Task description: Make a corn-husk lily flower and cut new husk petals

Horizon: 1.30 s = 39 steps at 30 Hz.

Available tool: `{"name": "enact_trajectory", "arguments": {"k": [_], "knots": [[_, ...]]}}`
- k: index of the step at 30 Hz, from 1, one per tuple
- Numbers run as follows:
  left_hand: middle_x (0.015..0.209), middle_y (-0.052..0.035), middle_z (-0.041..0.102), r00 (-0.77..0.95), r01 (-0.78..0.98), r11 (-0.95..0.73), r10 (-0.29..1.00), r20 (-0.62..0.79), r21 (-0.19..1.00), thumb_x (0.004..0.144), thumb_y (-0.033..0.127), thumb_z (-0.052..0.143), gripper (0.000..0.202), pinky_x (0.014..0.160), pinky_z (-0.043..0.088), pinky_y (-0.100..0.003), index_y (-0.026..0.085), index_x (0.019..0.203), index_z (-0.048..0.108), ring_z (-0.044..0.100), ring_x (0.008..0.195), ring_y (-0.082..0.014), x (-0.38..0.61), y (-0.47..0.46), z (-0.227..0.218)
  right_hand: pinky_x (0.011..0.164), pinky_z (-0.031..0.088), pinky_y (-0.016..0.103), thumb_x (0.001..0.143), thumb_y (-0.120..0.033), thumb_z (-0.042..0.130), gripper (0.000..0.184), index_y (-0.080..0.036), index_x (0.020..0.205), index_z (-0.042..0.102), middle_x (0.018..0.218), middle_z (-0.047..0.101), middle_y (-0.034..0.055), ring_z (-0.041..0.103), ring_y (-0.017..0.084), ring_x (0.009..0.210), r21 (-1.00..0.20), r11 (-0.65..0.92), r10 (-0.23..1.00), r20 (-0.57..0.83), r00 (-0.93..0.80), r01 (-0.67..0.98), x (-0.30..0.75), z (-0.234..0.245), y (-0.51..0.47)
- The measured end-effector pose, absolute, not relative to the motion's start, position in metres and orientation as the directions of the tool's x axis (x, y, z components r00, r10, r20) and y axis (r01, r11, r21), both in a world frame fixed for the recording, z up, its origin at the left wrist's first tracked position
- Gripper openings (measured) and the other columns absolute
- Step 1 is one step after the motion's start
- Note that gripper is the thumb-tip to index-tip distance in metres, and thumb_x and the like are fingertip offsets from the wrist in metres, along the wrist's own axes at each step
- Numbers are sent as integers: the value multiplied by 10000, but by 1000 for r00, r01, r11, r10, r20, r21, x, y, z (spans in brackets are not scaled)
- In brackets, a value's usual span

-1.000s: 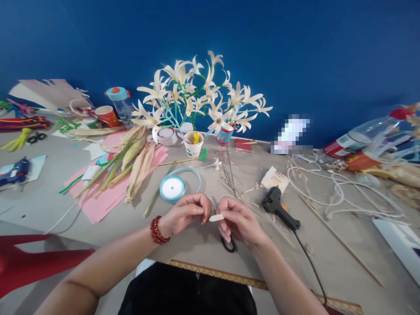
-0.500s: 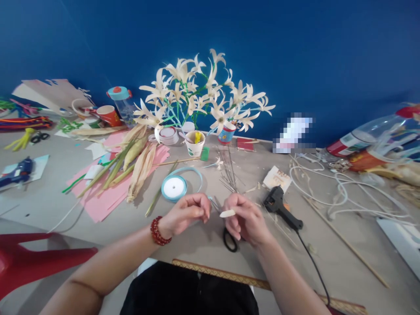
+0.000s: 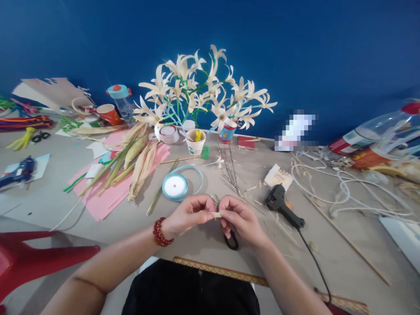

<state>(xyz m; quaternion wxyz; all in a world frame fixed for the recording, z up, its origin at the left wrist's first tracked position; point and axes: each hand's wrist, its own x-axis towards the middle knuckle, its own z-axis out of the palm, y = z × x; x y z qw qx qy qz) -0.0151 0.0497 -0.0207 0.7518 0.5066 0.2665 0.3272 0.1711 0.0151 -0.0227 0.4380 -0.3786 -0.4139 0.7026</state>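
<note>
A small pale strip [image 3: 215,215], which looks like a piece of corn husk, is stretched between my two hands near the table's front. My left hand [image 3: 193,211] pinches its left end between thumb and fingers. The other end is in the pinch of my right hand [image 3: 239,218]. Beneath my right hand lies a pair of scissors [image 3: 232,241]; one black handle loop shows, and the rest is mostly hidden. Just beyond my left hand rests a spool of light blue ribbon [image 3: 175,187]. Thin wires [image 3: 229,168] lie scattered beyond my hands.
White husk flowers [image 3: 210,87] stand at the back by the wall. A black glue gun [image 3: 284,205] with its cord lies to the right, near a coiled white cable [image 3: 341,188]. On the left are corn husks [image 3: 141,170] on pink paper [image 3: 98,203] and a blue glue gun [image 3: 19,171].
My left hand has moved right and taken hold of the strip's free end. Before, only my right hand held it. My hands are now close together.
</note>
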Motion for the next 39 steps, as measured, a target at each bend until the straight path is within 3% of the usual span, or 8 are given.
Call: {"name": "enact_trajectory", "arguments": {"k": [6, 12, 19, 21, 26, 31, 36, 39], "knots": [[669, -24, 573, 601, -306, 305, 796, -66, 902, 735, 351, 744, 258, 640, 371, -263, 153, 704, 582, 492, 653, -137, -18, 55, -17, 309, 354, 145, 841, -320, 681, 241, -202, 715, 512, 534, 490, -75, 362, 47, 347, -849, -177, 974, -79, -212, -497, 179, -21, 21], [712, -13, 538, 609, -168, 166, 793, -30, 972, 821, 332, 676, 212, 611, 328, -248, 156, 748, 583, 435, 652, -118, -20, 54, -16, 440, 488, 198, 853, -405, 664, 220, -199, 886, 598, 667, 549, -35, 522, 99, 506, -965, -168, 951, -104, -292, -204, 177, -14, 16], [658, 6, 514, 639, 34, -106, 767, 61, 994, 855, 309, 619, 217, 604, 339, -244, 162, 701, 579, 430, 624, -118, -17, 55, -11, 439, 454, 189, 832, -369, 664, 238, -196, 707, 559, 617, 506, -34, 494, 94, 494, -999, -41, 944, -39, -328, 2, 173, -12, 16], [696, -6, 553, 658, -4, -44, 752, 36, 999, 850, 311, 632, 206, 635, 355, -252, 163, 714, 591, 467, 658, -127, -16, 54, -12, 432, 456, 190, 820, -347, 672, 229, -197, 691, 557, 593, 517, -40, 489, 88, 467, -996, -84, 941, -70, -330, -28, 173, -13, 16], [723, -9, 551, 726, -174, 315, 681, -95, 933, 801, 331, 718, 233, 657, 374, -260, 154, 722, 588, 501, 675, -127, -14, 51, -18, 346, 393, 156, 788, -324, 694, 217, -184, 703, 552, 521, 575, -41, 486, 76, 367, -917, -301, 892, -174, -417, -262, 176, -19, 14], [681, -9, 540, 700, -294, 341, 713, -42, 893, 791, 311, 736, 225, 627, 342, -255, 147, 703, 609, 465, 651, -121, -15, 51, -19, 304, 373, 151, 759, -314, 692, 206, -188, 703, 540, 497, 542, -58, 411, 62, 326, -783, -320, 923, -131, -362, -533, 180, -23, 19], [745, -27, 577, 669, -275, 306, 741, -47, 911, 809, 293, 727, 181, 687, 369, -274, 149, 745, 640, 509, 713, -139, -13, 51, -17, 377, 455, 149, 797, -362, 733, 237, -167, 770, 601, 595, 588, -33, 508, 67, 424, -887, -282, 928, -156, -337, -367, 177, -19, 17], [819, -38, 582, 680, -297, 309, 733, -27, 903, 799, 265, 731, 136, 755, 392, -294, 153, 768, 660, 544, 800, -165, -11, 50, -18, 350, 427, 133, 810, -344, 734, 236, -174, 759, 579, 549, 581, -47, 494, 59, 383, -881, -315, 919, -191, -345, -352, 173, -19, 14]]}}
